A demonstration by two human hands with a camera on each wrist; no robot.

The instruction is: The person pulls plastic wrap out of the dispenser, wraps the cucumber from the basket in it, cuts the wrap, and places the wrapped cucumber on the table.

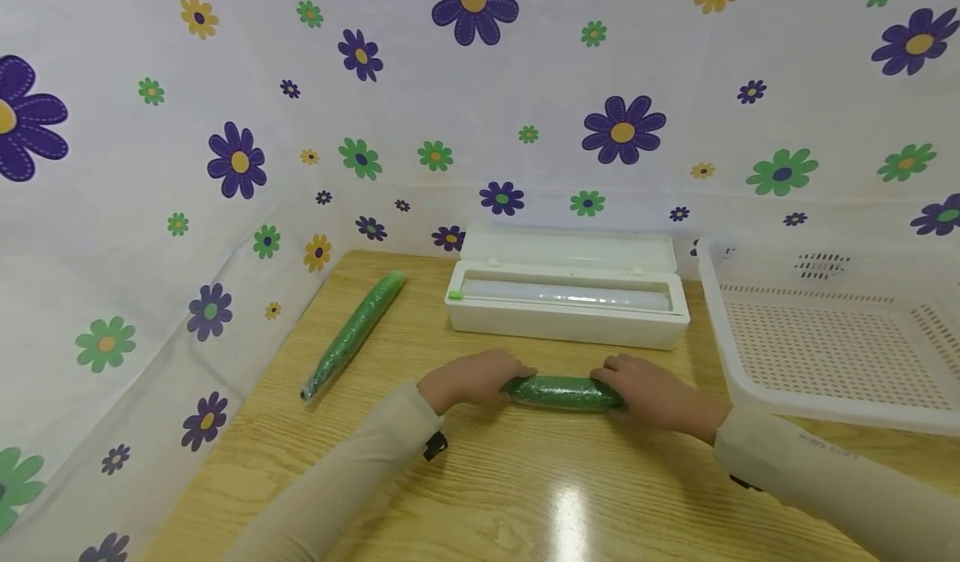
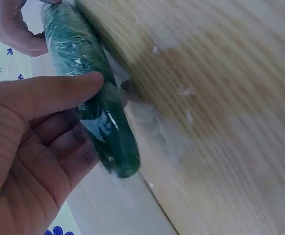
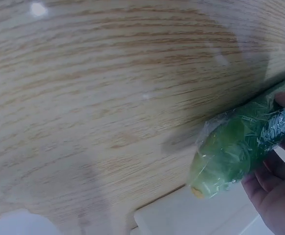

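A green cucumber (image 1: 562,392) wrapped in clear plastic film lies crosswise between my two hands, low over the wooden table. My left hand (image 1: 480,378) grips its left end, thumb on one side and fingers on the other, as the left wrist view shows on the film-covered cucumber (image 2: 83,63). My right hand (image 1: 648,395) holds the other end; in the right wrist view the cucumber's tip (image 3: 215,171) sticks out past the fingers, with loose film round it. A second wrapped cucumber (image 1: 356,333) lies slanted on the table at the left, touched by neither hand.
Behind my hands stands a white cling film dispenser (image 1: 566,322), lid up, a film roll (image 1: 562,293) inside and a green tab at its left. A white perforated basket (image 1: 840,408) sits at the right. Flower-patterned cloth (image 1: 420,87) encloses the table's back and left.
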